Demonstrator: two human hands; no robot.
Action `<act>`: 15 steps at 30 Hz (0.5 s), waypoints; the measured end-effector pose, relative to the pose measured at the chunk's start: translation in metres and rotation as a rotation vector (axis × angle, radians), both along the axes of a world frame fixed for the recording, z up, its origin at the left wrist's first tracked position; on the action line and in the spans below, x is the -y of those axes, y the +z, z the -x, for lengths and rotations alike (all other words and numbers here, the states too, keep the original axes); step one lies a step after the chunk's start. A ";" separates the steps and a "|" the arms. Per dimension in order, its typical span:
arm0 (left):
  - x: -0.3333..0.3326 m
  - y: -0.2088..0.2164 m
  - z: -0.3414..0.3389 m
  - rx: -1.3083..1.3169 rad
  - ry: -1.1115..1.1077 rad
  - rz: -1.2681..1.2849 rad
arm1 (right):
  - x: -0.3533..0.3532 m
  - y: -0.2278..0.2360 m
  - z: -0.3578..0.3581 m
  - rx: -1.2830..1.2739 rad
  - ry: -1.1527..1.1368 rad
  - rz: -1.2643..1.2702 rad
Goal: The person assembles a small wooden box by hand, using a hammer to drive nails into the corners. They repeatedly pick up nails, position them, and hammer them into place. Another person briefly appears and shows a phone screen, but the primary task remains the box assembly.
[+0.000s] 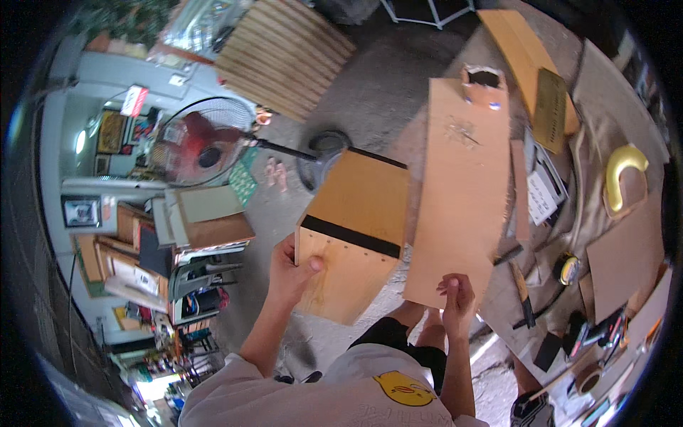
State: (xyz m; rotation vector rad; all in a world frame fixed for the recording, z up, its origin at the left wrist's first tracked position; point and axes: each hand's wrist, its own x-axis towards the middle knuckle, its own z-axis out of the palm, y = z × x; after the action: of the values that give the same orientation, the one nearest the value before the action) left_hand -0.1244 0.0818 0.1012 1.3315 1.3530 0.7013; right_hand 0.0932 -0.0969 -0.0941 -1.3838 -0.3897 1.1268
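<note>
My left hand grips the edge of a pale wooden box, its thumb lying on the face with a row of small dark nail or screw heads. Black strips run along two of the box's edges. The box is held up, tilted, in front of my body. My right hand has its fingers curled in, over the near end of a long cardboard sheet. Anything inside those fingers is hidden. Small nail-like bits lie on the sheet, below an open-topped brown container at its far end.
To the right lie a hammer, a tape measure, a gold curved piece and cardboard pieces. A standing fan is at the left, above stacked boards. Another person's leg shows at lower right.
</note>
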 end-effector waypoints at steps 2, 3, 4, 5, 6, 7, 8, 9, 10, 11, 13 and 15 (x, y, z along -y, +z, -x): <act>0.004 0.009 0.007 0.118 0.010 -0.019 | -0.004 -0.004 0.004 -0.041 0.019 -0.043; 0.009 0.011 0.017 0.138 0.026 -0.037 | -0.008 -0.003 0.006 -0.039 0.038 -0.060; 0.009 0.010 0.025 0.164 0.030 -0.061 | -0.014 -0.001 0.005 -0.030 0.046 -0.085; 0.015 0.016 0.033 0.184 0.047 -0.081 | -0.019 0.002 0.007 0.018 0.077 -0.097; 0.021 0.028 0.035 0.209 0.068 -0.075 | -0.024 0.008 0.009 0.001 0.097 -0.112; 0.027 0.033 0.035 0.251 0.093 -0.058 | -0.027 0.014 0.008 0.001 0.121 -0.115; 0.033 0.037 0.036 0.293 0.112 -0.043 | -0.029 0.020 0.007 0.001 0.141 -0.119; 0.037 0.040 0.038 0.302 0.121 -0.039 | -0.030 0.025 0.007 0.043 0.159 -0.123; 0.041 0.041 0.037 0.339 0.119 -0.016 | -0.028 0.031 0.004 0.049 0.178 -0.132; 0.044 0.042 0.037 0.376 0.114 0.007 | -0.027 0.038 0.001 0.054 0.193 -0.141; 0.048 0.041 0.039 0.434 0.108 0.064 | -0.024 0.049 -0.003 0.059 0.235 -0.164; 0.048 0.034 0.052 0.474 0.018 0.178 | -0.018 0.059 -0.005 0.057 0.283 -0.189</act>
State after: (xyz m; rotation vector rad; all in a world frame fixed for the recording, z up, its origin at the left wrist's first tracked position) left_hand -0.1767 0.0338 0.1351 0.9369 1.0169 0.8267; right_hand 0.0980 -0.0791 -0.0356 -1.2204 -0.7326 1.2461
